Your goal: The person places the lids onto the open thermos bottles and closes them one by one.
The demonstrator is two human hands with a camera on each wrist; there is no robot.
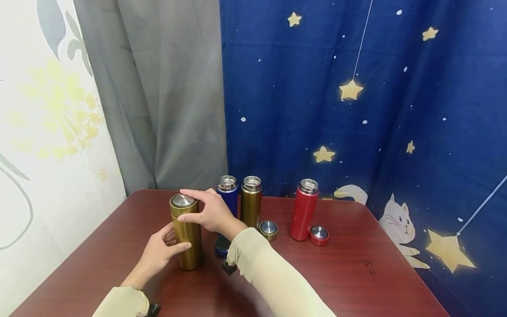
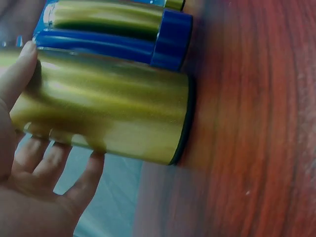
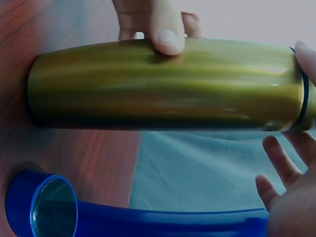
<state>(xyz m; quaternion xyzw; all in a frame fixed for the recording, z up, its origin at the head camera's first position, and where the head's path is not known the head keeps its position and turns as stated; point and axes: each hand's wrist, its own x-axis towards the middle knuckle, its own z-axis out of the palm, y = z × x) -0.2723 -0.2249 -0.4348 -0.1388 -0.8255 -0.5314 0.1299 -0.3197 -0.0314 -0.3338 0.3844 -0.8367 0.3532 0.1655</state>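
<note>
A gold thermos flask stands upright at the left of the table, its lid with a silver disc seated on top. My left hand grips the flask's body, thumb on one side and fingers on the other, as the left wrist view shows. From the right, my right hand holds the lid end between thumb and fingers, with some of its other fingers spread away from the flask in the right wrist view. Partly hidden behind that hand is a lidless blue flask. A blue lid lies near its base.
Another lidless gold flask stands beside the blue one, with a gold lid in front of it. Further right is a lidless red flask and its red lid. The reddish-brown table ends at curtains behind.
</note>
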